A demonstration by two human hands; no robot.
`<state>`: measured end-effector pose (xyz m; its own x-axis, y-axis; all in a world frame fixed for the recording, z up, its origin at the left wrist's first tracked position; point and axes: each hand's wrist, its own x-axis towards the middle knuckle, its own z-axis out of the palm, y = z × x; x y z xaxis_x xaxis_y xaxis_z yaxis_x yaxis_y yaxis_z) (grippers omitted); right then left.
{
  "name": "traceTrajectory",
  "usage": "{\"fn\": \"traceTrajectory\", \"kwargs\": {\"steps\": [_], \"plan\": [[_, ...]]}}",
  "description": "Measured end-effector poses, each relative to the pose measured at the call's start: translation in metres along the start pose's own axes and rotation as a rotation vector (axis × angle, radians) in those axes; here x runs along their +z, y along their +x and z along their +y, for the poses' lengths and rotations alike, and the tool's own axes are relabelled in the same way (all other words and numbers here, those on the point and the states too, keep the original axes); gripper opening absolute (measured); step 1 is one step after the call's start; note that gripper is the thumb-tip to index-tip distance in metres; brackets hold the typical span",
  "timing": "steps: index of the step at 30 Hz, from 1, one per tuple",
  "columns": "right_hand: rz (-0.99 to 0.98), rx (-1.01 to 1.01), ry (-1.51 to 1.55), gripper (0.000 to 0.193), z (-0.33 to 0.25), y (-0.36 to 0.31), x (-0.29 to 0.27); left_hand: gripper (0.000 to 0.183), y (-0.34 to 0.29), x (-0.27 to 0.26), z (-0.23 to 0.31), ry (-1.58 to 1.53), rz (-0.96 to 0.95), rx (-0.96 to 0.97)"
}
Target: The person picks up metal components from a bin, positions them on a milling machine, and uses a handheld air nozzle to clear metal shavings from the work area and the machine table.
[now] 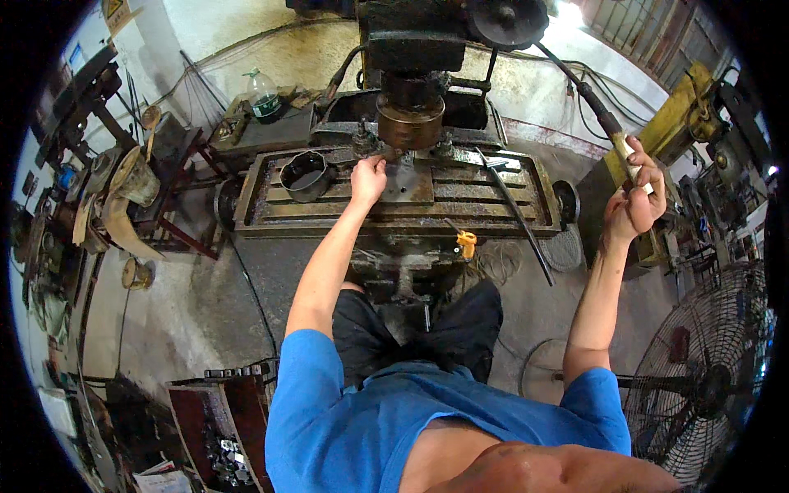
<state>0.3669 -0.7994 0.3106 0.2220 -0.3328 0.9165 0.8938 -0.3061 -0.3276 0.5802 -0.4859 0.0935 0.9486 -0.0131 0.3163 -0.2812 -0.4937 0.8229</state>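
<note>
My right hand [638, 200] is raised at the right, its fingers wrapped round the pale end of a long dark lever [604, 120] that runs up to the machine's head. At the machine table [304, 215], my left hand [369, 180] is closed, just below the round brownish spindle head [411, 123]. Something small and dark shows at its fingertips, too small to name. Close beside that hand stands a bolted clamp [364, 143]. A flat metal plate [417, 191] lies under the spindle. To the left sits a dark round pot [307, 177].
A long metal bar [526, 226] leans across the table's right side and juts past its front edge. A yellow-handled tool [467, 244] hangs at the front. A large fan [707, 386] stands at lower right. An open box of metal parts [226, 444] sits lower left.
</note>
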Motion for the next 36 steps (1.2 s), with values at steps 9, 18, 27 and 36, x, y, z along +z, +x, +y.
{"fn": "traceTrajectory", "kwargs": {"steps": [9,18,27,36], "plan": [[0.044,0.077,-0.002,0.009,0.001,-0.015,-0.001,0.023,-0.006,-0.019,-0.011,-0.068,-0.083,-0.014],[0.021,0.07,-0.019,0.006,0.007,-0.029,-0.003,0.023,-0.039,-0.13,-0.017,0.163,0.146,0.212],[0.001,0.087,0.041,0.007,0.014,-0.041,-0.009,0.04,-0.031,-0.157,-0.041,0.768,-0.059,0.101],[-0.037,0.027,-0.01,0.013,0.029,-0.049,-0.018,0.044,-0.06,-0.213,-0.04,0.717,0.051,0.02]]}}
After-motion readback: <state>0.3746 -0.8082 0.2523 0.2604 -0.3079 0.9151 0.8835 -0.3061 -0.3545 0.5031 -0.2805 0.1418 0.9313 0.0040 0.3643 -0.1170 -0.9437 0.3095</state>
